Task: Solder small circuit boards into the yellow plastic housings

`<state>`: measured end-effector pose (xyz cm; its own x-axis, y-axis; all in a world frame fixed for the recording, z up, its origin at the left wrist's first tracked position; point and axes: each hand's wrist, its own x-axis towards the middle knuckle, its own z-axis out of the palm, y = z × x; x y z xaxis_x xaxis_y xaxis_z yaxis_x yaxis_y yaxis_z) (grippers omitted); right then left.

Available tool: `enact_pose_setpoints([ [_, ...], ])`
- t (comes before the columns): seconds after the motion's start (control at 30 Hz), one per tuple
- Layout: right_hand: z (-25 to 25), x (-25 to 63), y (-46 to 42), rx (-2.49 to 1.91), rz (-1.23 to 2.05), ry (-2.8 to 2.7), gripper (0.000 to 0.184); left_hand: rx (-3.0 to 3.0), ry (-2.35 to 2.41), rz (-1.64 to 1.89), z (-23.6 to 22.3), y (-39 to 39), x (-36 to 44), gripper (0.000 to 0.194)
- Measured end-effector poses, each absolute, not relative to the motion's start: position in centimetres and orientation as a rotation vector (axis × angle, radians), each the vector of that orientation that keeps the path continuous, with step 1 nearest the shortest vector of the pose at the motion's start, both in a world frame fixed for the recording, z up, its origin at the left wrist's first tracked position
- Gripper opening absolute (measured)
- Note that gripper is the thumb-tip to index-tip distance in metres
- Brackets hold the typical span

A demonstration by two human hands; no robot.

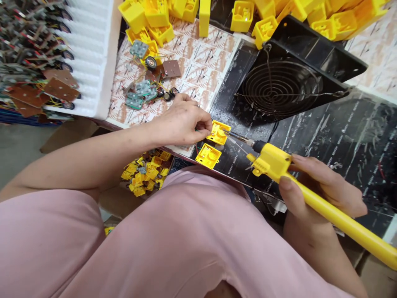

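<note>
- My left hand (187, 118): thumb and forefinger drawn into a narrow pinch at the left edge of the upper yellow casing (218, 139); I cannot tell what lies between the fingertips.
- My right hand (328, 184): wrapped around the yellow soldering tool (270, 160), thumb on the near side, fingers on the far side.
- The tool's metal tip points left and reaches the right part of the upper casing; I cannot tell whether it touches.
- The upper casing lies open side up on the black-covered surface (245, 167), between both hands.
- Lower yellow casing (208, 157): just beside the upper one, nearer the front edge, also open side up.
- Beyond the tool: a black fan (279, 89) with a round wire guard.
- Beyond my left hand: green circuit boards (144, 89) and a brown board (172, 68), wired and loosely grouped.
- Far side: yellow housings (242, 16), many heaped together.
- Far left: a ribbed white foam tray (89, 62) beside piled wired assemblies (27, 45).
- Below the front edge: a heap of small yellow parts (150, 171).
</note>
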<state>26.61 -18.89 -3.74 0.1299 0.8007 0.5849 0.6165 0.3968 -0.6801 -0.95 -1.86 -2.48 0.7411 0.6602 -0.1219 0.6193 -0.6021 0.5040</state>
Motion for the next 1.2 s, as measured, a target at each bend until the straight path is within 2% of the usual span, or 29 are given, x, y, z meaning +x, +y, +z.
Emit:
enact_pose_setpoints([
  [0.1,-3.2,26.4,-18.4,-1.149,0.17,-1.768,0.062,2.42,0.972,0.08,-2.6,-1.7,-0.4,0.014],
  [0.3,-2.3,25.3,-17.3,-1.071,0.235,-1.878,0.023,2.379,0.952,0.047,-2.5,-1.2,0.4,0.013],
  [0.43,-1.8,24.7,-17.0,-1.115,0.234,-1.943,0.016,2.361,0.947,0.011,-2.2,-0.8,0.7,0.015],
  [0.6,-0.8,24.7,-16.8,-0.984,0.184,-2.075,0.023,2.378,0.953,-0.029,-2.0,-0.6,1.3,0.018],
  [0.73,-0.4,25.6,-17.6,-1.1,0.277,-2.084,0.01,2.406,0.934,-0.01,-2.1,-0.5,1.4,0.024],
  [0.87,-0.8,26.3,-18.5,-1.292,0.383,-2.03,0.026,2.481,0.915,-0.063,-2.2,-0.3,1.3,0.023],
  [1.0,-1.2,26.0,-18.3,-1.204,0.26,-1.959,0.008,2.487,0.89,-0.087,-2.5,-0.1,1.1,0.025],
  [1.1,-1.2,25.5,-17.7,-1.164,0.195,-1.893,0.02,2.461,0.876,-0.064,-2.8,0.0,1.2,0.027],
  [1.2,-1.7,25.4,-17.4,-1.097,0.169,-1.866,0.03,2.437,0.896,-0.058,-2.5,-0.1,1.1,0.022],
])
